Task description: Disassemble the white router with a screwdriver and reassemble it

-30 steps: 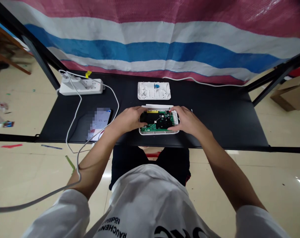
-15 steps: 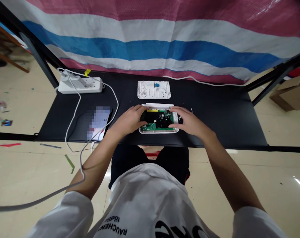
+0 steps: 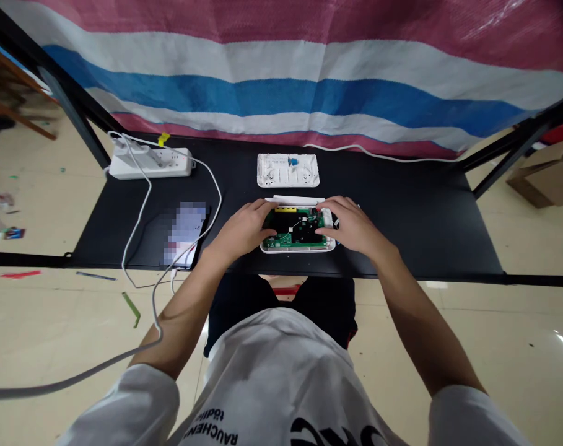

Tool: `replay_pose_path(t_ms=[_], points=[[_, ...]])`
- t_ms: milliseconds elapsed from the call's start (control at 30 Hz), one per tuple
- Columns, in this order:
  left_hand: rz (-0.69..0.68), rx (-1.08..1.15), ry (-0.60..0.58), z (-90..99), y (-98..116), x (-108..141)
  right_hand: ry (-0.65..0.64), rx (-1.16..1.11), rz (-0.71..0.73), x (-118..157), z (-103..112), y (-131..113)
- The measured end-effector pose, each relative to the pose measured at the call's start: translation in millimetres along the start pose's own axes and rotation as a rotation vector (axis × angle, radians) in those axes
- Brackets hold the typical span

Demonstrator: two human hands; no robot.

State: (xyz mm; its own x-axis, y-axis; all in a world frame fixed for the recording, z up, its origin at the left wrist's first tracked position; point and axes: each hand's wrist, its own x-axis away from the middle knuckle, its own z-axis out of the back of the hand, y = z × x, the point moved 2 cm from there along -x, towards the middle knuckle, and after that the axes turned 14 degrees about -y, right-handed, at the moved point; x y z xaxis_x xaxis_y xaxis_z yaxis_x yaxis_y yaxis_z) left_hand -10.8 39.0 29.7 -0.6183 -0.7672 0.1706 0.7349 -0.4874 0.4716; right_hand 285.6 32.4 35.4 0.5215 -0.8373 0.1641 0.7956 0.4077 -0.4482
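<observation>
A green circuit board [image 3: 283,239] with black areas, a yellow strip of sockets and a thin pale wire lies in a white plastic housing [image 3: 300,250] near the front edge of the black table. My left hand [image 3: 244,228] grips the board's left side, thumb on its lower left, fingers at the top left corner. On the opposite side my right hand [image 3: 350,224] holds the board, thumb and fingers bent over its right end. Whether the fingers also press on the housing cannot be seen. Behind it lies a white ribbed cover [image 3: 288,176] with a small blue part.
On the left stand a white power strip [image 3: 176,162] with plugs and a phone [image 3: 188,232] on a cable. A white cord [image 3: 157,297] crosses over my left forearm. A striped sheet [image 3: 281,96] hangs behind the black table [image 3: 411,217].
The view has shifted slightly. My hands stay at both ends of the board, and the right wrist has moved a little to the left.
</observation>
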Motion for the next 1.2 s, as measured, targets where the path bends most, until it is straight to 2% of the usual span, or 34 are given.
replay_pose_path(t_ms=[100, 200, 367, 433, 500, 633, 767, 933, 1067, 1200], points=[[0.01, 0.014, 0.002, -2.2, 0, 2, 0.004, -0.044, 0.026, -2, 3, 3], [-0.011, 0.058, 0.02, -4.0, -3, 6, 0.071, -0.169, 0.037, 4, 8, 11], [-0.013, 0.08, 0.078, -1.5, -1, 13, 0.218, -0.247, -0.137, 31, 17, 29], [-0.011, 0.096, 0.126, 1.7, 1, 14, 0.203, -0.254, -0.219, 45, 16, 31], [-0.005, 0.123, 0.167, 5.4, 3, 13, 0.132, -0.24, -0.269, 55, 10, 29], [0.027, 0.171, 0.252, 16.1, -2, 0, 0.045, -0.115, -0.265, 61, -12, 23], [0.034, 0.131, 0.313, 33.9, -17, -34, 0.073, -0.078, -0.188, 59, -23, 19], [-0.079, 0.015, 0.269, 53.6, -47, -106, 0.083, -0.032, -0.177, 58, -22, 18], [-0.111, -0.036, 0.187, 55.0, -66, -161, 0.098, -0.073, -0.152, 57, -21, 15], [-0.079, -0.031, 0.089, 49.7, -68, -188, 0.129, -0.082, -0.185, 54, -21, 12]])
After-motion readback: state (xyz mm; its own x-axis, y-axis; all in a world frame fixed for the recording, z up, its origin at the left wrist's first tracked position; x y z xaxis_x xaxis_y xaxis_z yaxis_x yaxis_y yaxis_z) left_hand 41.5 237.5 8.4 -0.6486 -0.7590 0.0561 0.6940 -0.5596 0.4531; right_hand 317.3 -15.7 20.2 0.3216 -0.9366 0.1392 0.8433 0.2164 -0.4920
